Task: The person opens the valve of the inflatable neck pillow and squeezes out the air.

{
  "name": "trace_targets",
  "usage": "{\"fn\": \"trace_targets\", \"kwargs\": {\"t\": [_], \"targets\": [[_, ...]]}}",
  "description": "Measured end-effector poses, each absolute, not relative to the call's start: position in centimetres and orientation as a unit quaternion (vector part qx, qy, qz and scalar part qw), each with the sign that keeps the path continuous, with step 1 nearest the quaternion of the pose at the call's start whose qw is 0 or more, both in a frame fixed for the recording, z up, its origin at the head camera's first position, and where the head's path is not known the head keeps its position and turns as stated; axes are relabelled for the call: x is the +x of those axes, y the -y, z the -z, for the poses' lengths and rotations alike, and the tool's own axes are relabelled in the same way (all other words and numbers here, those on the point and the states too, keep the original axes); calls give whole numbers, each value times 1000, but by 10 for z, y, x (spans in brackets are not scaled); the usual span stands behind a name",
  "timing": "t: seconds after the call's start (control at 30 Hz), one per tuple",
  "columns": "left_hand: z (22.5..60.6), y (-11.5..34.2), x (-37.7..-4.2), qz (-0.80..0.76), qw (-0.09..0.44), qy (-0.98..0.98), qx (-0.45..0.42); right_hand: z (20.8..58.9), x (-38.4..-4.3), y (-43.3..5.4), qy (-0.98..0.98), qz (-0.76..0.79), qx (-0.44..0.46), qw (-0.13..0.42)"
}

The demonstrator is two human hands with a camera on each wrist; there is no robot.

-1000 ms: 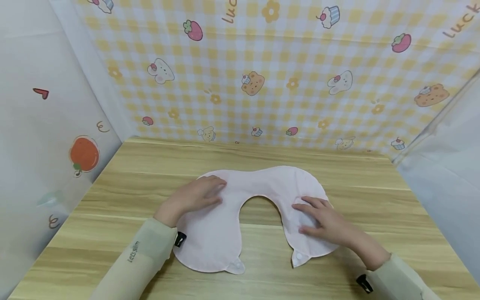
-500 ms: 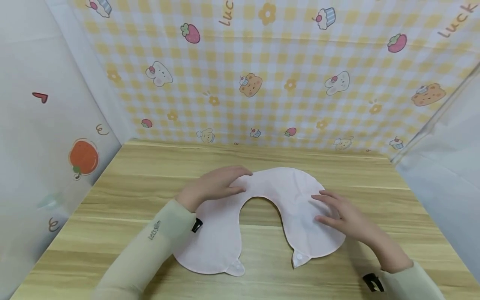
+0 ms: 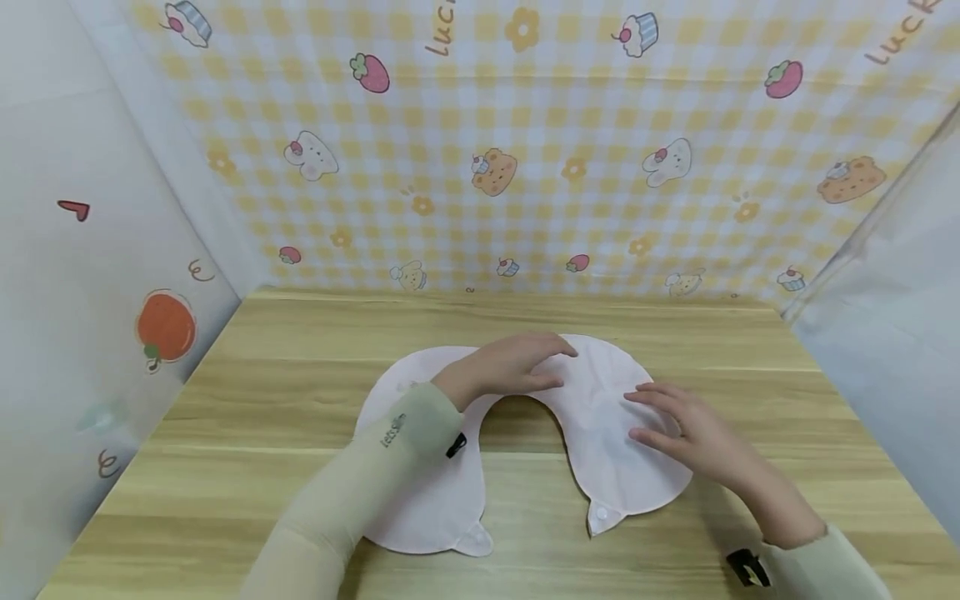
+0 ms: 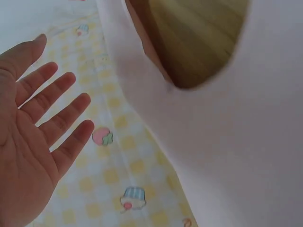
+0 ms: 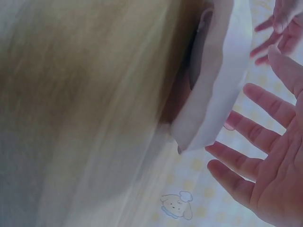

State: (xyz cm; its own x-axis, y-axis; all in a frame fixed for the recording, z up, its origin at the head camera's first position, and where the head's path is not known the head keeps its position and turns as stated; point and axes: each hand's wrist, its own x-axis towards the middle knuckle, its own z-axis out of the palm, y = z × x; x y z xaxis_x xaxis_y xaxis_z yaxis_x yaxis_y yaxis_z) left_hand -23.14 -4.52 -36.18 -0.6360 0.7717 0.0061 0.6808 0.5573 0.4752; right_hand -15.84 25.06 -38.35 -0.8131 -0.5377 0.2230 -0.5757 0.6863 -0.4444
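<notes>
A pale pink U-shaped neck pillow (image 3: 420, 525) lies flat, its opening facing the person. Each end carries a small tab with a snap button. Across its top curve reaches the left hand (image 3: 517, 364), fingers extended over the fabric; in the left wrist view that hand (image 4: 28, 146) shows straight, spread fingers holding nothing. The left sleeve covers part of the pillow's left lobe. Over the right lobe's outer side is the right hand (image 3: 690, 433), its fingers loosely extended. In the right wrist view this hand (image 5: 279, 161) has spread fingers near the pillow's edge (image 5: 227, 85).
The pillow rests on a wood-grain table (image 3: 225, 400). Behind it hangs a yellow checked cloth (image 3: 570, 108) with cartoon prints. A white printed sheet (image 3: 60, 275) stands at the left, and a pale sheet (image 3: 907, 275) at the right.
The left hand has moved to the right, from the pillow's left lobe across to the top curve. The right hand has shifted slightly right and outward, then stayed there. The pillow's right lobe looks flatter and wider.
</notes>
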Motion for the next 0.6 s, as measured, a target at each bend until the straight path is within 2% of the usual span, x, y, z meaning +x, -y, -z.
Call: {"fn": "trace_targets", "kwargs": {"t": [0.27,0.6], "targets": [[371,16,-237,-217,110,-862,445,392,-155,-249,920,-244,301,51],[386,-2,-245,-226,163,-848,450,396,-154,-248,921,-236,306,54]]}}
